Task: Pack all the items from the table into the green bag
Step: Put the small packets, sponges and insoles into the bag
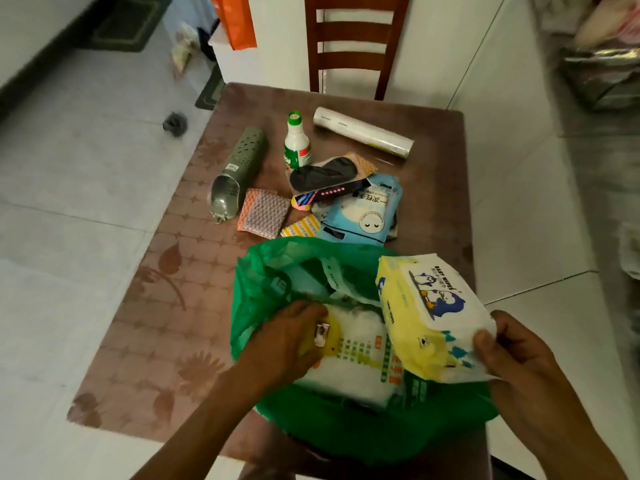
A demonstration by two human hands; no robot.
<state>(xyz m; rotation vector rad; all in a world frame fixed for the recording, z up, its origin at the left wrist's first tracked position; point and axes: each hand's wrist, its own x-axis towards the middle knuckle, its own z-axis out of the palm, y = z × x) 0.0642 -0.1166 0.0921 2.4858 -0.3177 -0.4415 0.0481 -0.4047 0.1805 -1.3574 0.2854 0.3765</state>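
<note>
The green bag lies open at the near edge of the brown table. My right hand grips a yellow and white baby wipes pack over the bag's right side. My left hand reaches into the bag's mouth and holds a white and yellow pack lying inside. Beyond the bag lie a blue pack, a scouring pad, a grey-green perforated case, a green-capped bottle, a white roll, black insoles and a striped packet.
A wooden chair stands behind the table's far edge. An orange bag hangs at the back left. White tiled floor surrounds the table, with a dark wad on the left and shiny bags at the far right.
</note>
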